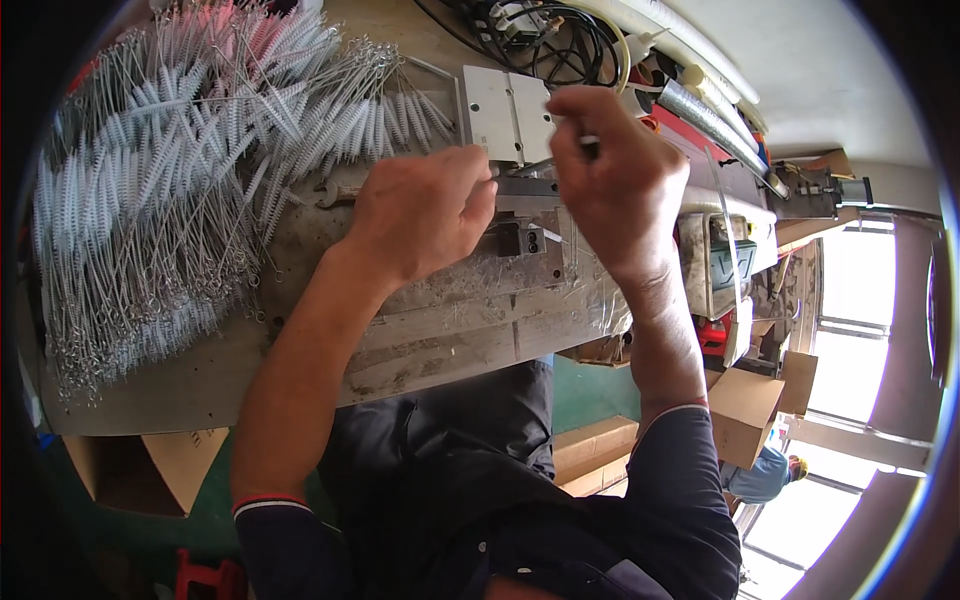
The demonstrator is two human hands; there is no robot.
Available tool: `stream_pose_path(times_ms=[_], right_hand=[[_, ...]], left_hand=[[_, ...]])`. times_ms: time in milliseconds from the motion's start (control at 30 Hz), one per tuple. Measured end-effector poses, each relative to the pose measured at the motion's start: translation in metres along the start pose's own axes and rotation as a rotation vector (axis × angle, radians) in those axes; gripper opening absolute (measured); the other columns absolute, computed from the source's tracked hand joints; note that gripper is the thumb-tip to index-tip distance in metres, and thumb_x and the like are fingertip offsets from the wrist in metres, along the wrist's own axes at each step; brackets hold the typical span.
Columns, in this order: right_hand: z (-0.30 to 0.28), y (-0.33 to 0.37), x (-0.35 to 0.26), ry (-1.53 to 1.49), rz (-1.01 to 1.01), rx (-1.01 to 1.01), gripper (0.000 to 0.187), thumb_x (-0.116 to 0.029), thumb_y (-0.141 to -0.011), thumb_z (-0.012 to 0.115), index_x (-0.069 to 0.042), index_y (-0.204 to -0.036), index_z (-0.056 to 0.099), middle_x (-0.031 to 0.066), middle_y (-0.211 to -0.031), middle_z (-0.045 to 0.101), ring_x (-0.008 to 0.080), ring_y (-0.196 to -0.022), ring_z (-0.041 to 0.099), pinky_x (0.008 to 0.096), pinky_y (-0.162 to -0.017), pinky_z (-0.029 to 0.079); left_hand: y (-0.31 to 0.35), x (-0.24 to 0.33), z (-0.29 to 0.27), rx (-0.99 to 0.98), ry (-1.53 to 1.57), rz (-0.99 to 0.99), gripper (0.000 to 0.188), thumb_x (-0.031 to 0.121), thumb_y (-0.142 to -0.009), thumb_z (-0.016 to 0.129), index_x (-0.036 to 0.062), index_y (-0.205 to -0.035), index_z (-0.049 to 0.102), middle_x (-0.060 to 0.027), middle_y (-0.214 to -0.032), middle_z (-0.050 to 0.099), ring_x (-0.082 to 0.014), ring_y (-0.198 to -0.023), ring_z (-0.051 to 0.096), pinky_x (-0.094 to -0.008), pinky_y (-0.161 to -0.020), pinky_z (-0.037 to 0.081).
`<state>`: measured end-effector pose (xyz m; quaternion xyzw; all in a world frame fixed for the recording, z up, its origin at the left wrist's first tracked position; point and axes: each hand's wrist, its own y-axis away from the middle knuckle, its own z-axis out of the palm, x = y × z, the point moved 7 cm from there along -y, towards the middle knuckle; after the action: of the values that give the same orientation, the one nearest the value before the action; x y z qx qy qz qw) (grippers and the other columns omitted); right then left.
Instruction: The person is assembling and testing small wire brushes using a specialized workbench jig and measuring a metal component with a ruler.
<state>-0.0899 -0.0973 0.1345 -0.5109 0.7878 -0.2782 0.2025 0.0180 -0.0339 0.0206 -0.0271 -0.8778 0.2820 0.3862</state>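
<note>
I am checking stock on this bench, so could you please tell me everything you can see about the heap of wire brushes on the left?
The heap of wire brushes covers the left part of the workbench. Each is a thin twisted-wire stem with a small loop at one end and a long sleeve of white bristles. They lie loose and overlapping, fanned in many directions, with loops mostly along the heap's near edge and near the pale metal plate. The left hand rests right of the heap; whether it touches it cannot be told.

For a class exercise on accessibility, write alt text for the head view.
Two hands, left hand and right hand, work at a metal jig on a worn workbench, the right pinching a thin wire. A heap of white wire brushes lies left.
</note>
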Motion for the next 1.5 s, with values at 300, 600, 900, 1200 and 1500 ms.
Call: stream_pose_path(times_ms=[300,600,900,1200,1500], right_hand=[[0.039,-0.025,-0.047,0.267,-0.293,-0.313,0.015,-0.005,-0.083,0.068,-0.014,-0.094,0.061,0.0025,-0.062,0.057,0.0201,-0.054,0.065,0.0399,-0.044,0.046],[-0.019,-0.018,0.005,-0.101,0.049,0.081,0.015,-0.007,-0.087,0.073,-0.015,-0.099,0.073,0.0054,-0.082,0.076,0.0156,-0.070,0.075,0.0301,-0.058,0.057],[-0.010,0.081,0.107,-0.416,0.739,0.263,0.018,-0.003,-0.092,0.064,-0.004,-0.106,0.074,-0.0006,-0.086,0.068,0.0015,-0.064,0.053,0.0185,-0.056,0.042],[0.007,0.092,0.114,-0.692,0.852,0.286,0.014,-0.004,-0.096,0.062,-0.002,-0.104,0.073,-0.0018,-0.077,0.064,0.0004,-0.054,0.048,0.0205,-0.046,0.036],[-0.014,0.062,0.079,-0.326,0.534,0.147,0.015,-0.003,-0.091,0.065,-0.003,-0.103,0.074,0.0050,-0.083,0.073,0.0086,-0.077,0.068,0.0237,-0.072,0.053]], left_hand=[[-0.001,0.000,0.000,-0.179,-0.058,-0.127,0.016,0.020,-0.093,0.067,0.0045,-0.091,0.066,-0.0150,-0.082,0.072,-0.0362,-0.074,0.071,-0.0468,-0.069,0.056],[0.002,0.001,-0.001,0.008,0.008,0.015,0.010,0.014,-0.091,0.071,0.0059,-0.092,0.064,-0.0067,-0.079,0.071,-0.0234,-0.060,0.068,-0.0365,-0.056,0.052],[0.000,0.003,-0.002,0.021,-0.027,0.065,0.009,0.013,-0.090,0.072,0.0062,-0.091,0.065,-0.0071,-0.081,0.071,-0.0249,-0.062,0.069,-0.0362,-0.056,0.053],[-0.001,0.005,-0.004,0.029,-0.021,0.061,0.008,0.011,-0.089,0.073,0.0058,-0.093,0.068,-0.0075,-0.081,0.071,-0.0246,-0.064,0.070,-0.0352,-0.057,0.053],[0.000,0.003,-0.002,0.007,-0.035,0.055,0.009,0.013,-0.091,0.072,0.0063,-0.093,0.067,-0.0072,-0.082,0.071,-0.0248,-0.064,0.069,-0.0357,-0.057,0.053]])
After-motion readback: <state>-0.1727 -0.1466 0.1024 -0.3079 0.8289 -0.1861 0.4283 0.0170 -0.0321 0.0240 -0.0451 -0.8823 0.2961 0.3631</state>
